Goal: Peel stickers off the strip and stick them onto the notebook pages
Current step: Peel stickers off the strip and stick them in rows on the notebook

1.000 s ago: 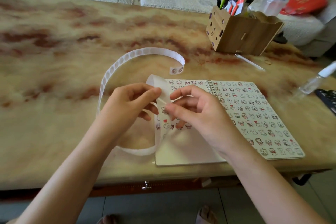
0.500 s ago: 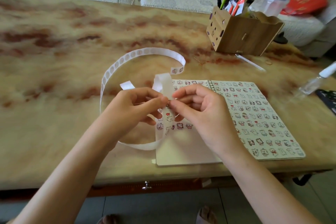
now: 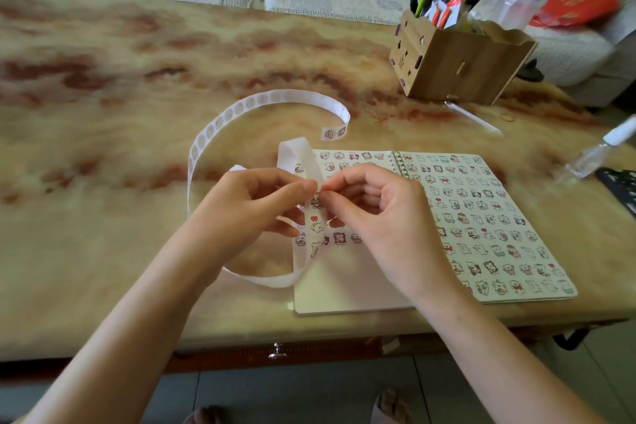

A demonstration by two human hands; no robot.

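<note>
I read left hand [image 3: 254, 213] gripping the long white paper sticker strip [image 3: 275, 96] | right hand [image 3: 375, 213] pinching it at one sticker (too blurred to make out) | strip loops left over marbled tan bench [image 3: 103, 148] | open spiral notebook [image 3: 499, 234], pages covered in cartoon stickers, lies beneath both hands.

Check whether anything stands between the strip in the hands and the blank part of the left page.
Nothing visible does. The left hand and right hand pinch the strip above the notebook, whose blank lower left page lies bare.
</note>
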